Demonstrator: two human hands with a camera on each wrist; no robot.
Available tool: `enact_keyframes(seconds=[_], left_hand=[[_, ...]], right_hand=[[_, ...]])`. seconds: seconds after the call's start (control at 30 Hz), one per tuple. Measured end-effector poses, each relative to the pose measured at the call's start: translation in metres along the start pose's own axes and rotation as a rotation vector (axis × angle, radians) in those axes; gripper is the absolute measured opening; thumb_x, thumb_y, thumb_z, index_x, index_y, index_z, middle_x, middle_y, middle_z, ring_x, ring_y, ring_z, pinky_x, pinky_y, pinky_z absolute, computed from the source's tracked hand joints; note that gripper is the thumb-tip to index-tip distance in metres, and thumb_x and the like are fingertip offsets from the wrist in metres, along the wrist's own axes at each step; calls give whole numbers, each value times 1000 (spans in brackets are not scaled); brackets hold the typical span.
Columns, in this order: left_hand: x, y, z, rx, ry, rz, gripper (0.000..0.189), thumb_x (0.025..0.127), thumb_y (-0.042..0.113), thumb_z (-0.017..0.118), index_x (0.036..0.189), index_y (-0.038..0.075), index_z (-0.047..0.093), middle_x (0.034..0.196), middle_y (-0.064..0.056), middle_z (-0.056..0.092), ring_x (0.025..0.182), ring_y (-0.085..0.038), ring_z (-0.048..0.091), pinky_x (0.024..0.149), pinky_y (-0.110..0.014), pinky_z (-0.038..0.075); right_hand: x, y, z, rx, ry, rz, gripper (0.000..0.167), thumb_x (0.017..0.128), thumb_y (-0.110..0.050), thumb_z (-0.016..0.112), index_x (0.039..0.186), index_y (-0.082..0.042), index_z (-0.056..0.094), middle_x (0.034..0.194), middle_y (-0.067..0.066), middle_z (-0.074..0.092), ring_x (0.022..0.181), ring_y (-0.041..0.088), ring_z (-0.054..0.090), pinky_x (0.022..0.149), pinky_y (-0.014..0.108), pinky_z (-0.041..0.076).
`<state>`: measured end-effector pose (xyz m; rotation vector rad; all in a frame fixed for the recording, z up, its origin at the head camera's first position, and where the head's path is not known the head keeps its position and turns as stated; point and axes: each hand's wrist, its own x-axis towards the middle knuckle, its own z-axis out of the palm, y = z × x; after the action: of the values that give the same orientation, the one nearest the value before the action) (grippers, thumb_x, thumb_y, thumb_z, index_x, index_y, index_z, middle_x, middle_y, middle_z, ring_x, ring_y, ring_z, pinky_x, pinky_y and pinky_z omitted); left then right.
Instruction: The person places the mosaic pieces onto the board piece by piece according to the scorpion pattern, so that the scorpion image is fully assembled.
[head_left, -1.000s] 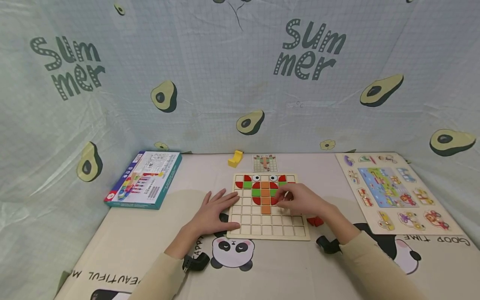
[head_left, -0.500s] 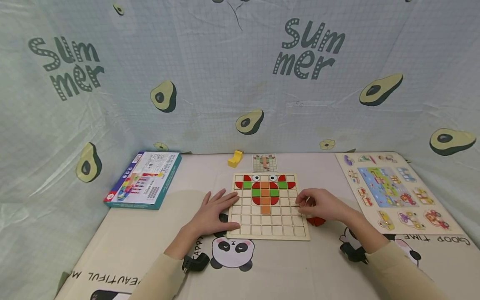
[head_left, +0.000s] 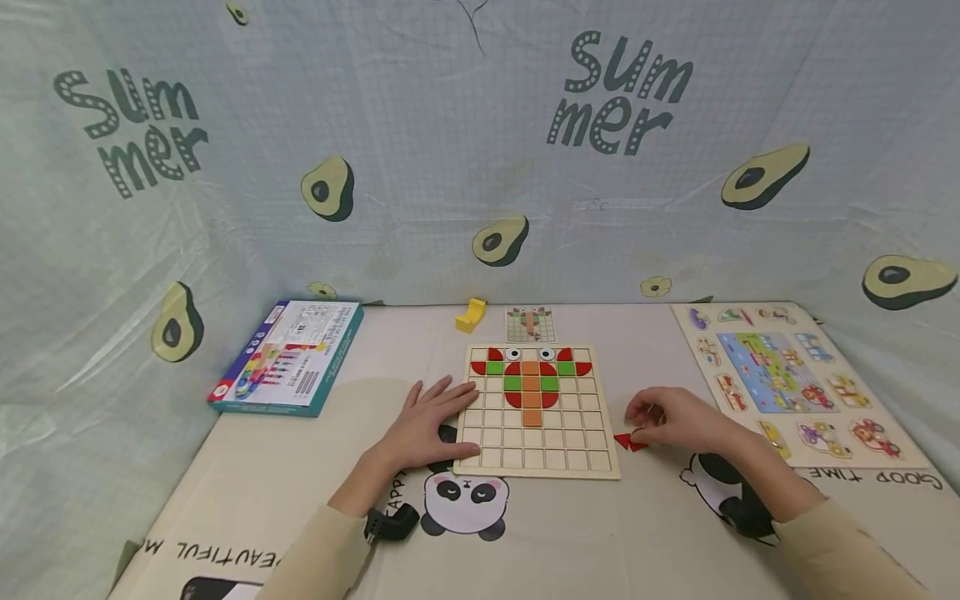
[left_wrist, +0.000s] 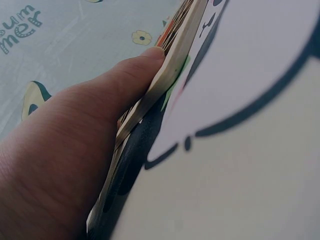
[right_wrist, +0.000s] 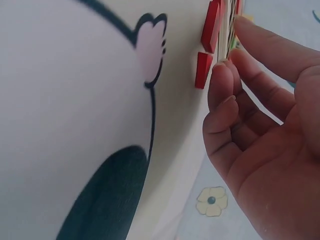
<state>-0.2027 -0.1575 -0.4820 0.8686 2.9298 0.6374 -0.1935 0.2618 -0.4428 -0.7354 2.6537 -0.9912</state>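
My left hand (head_left: pixel 427 427) lies with spread fingers on the left side of a wooden grid board (head_left: pixel 555 459). In the left wrist view the thumb (left_wrist: pixel 132 75) rests along the board's edge. Red, green and orange tiles (head_left: pixel 531 384) and two round eye tiles form a figure in the board's upper part. Right of the board, my right hand (head_left: pixel 678 419) hovers at some loose red triangular tiles (head_left: pixel 623 441), its fingers bent. The right wrist view shows thumb and forefinger apart, nothing pinched between them, beside the red tiles (right_wrist: pixel 202 70).
A small pattern card (head_left: pixel 530 323) lies behind the board, with a yellow block (head_left: pixel 471 316) to its left. A boxed toy (head_left: pixel 288 358) lies at the left. At the right is a wooden picture puzzle (head_left: pixel 757 437). A printed curtain (head_left: pixel 420 167) stands behind.
My right hand has moved from the figure on the board rightward to the loose red tiles. A red curved tile now shows at the figure's lower right. The left hand has stayed put.
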Motion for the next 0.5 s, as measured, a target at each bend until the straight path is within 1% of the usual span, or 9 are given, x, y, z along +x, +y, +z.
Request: enact_keyframes(seconds=[0.1,0.23,0.5], left_hand=[[0,0,0,3,0,2,88,83,67,67,155,22,45,161,4,36,153,-27,14,118,-59,-2],[0,0,0,6,2,3,88,83,67,68,155,22,45,161,5,37,153,-27,15,118,-59,-1],[1,0,-1,10,-8,-3,88,83,68,67,155,23,44,161,5,36,153,-27,14,118,-59,-2]], right_hand=[[-3,2,-1,-12,-15,13,25,84,-19,84,99,-8,68,86,-3,58,77,16,53,66,26,48],[-5,2,0,-29,-30,0,25,83,-17,84,100,-8,68,88,-3,59,77,14,52,67,26,48],[-4,1,1,-76,-42,-30,22,83,-16,85,96,-9,68,86,-5,57,76,13,51,66,27,47]])
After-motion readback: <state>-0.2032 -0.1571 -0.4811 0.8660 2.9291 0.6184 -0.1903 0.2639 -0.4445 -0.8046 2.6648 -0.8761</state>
